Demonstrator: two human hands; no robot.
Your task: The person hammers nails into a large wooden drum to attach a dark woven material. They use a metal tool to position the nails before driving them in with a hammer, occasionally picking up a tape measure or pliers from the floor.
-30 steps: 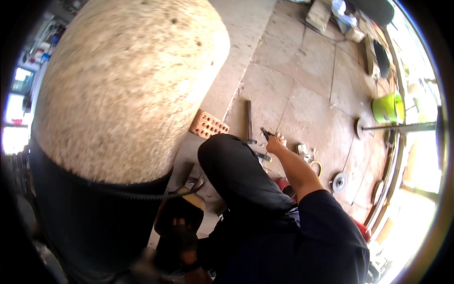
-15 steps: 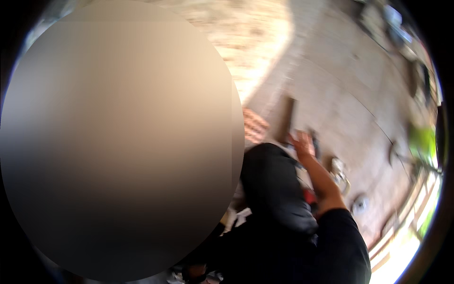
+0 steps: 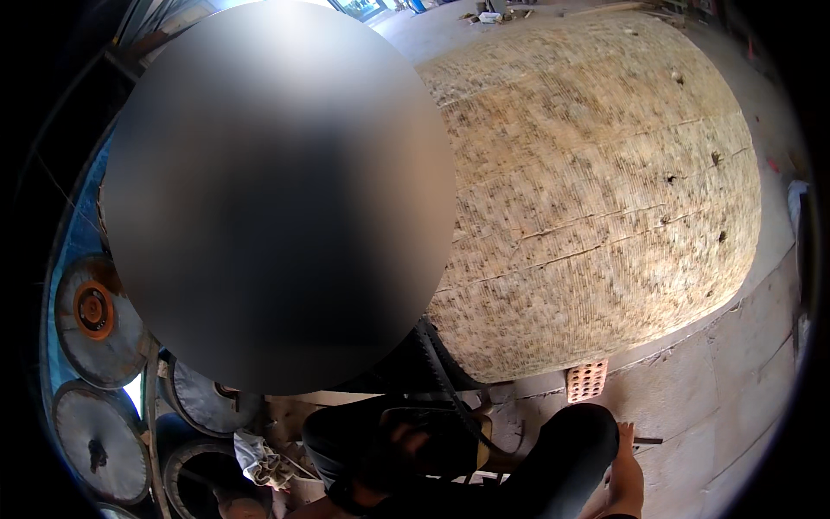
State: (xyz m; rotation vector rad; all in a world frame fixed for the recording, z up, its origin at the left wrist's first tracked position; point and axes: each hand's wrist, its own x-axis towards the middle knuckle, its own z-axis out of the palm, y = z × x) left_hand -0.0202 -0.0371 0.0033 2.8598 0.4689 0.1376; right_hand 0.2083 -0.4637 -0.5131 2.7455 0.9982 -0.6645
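Observation:
My right hand [image 3: 625, 432] is down by the floor on the outer side of my right knee [image 3: 581, 445], which hides part of it. Its visible fingers look stretched out, beside a thin dark bar [image 3: 648, 441]; whether they touch is unclear. In deep shade over my lap is my left hand [image 3: 406, 439], its fingers too dim to read. A curved black strap or belt [image 3: 445, 376] runs down close by. Ahead and right lies a huge tan, barrel-shaped body [image 3: 596, 190] with a finely ridged surface, dark holes and long cracks. A blurred oval hides much of the left side.
A perforated red brick [image 3: 588, 381] touches the barrel's near edge. Large round grey discs stand at left, including one with an orange hub [image 3: 93, 310]. A crumpled pale cloth [image 3: 259, 460] lies near my left leg. Paved floor [image 3: 683, 394] extends at right.
The view has swung, bringing the tan barrel-shaped body and the left-hand discs into sight. My right hand remains low beside my knee; the block and small items near it are out of view.

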